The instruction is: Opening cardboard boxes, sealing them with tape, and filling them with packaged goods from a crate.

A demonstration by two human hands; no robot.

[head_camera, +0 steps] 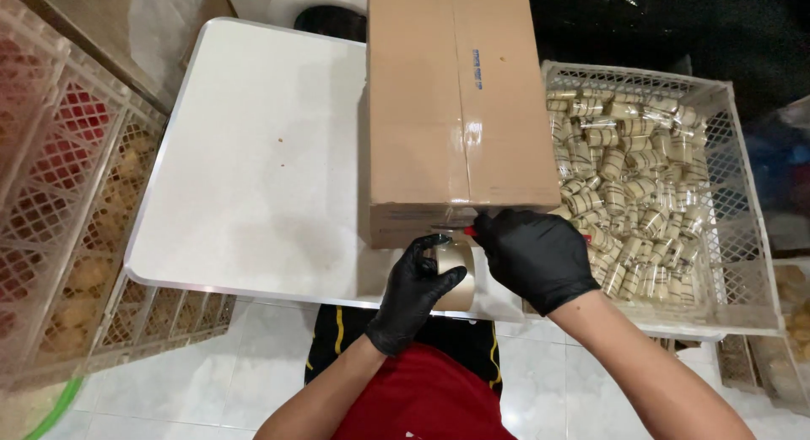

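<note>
The roll of tape [451,275] is mostly hidden behind the left hand [418,292] and the right hand [533,256]. Beyond the hands, the cardboard box [456,102] runs off the top edge. The stacked crates [59,195], well to the left of the left hand, are cut by the left edge, their contents blurred.

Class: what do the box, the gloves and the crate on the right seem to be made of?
Box: brown cardboard, matte, glossy clear tape along its seam. Gloves, left hand and right hand: thin black rubber-like material, slight sheen. Crate: whitish rigid plastic, moulded lattice walls.
</note>
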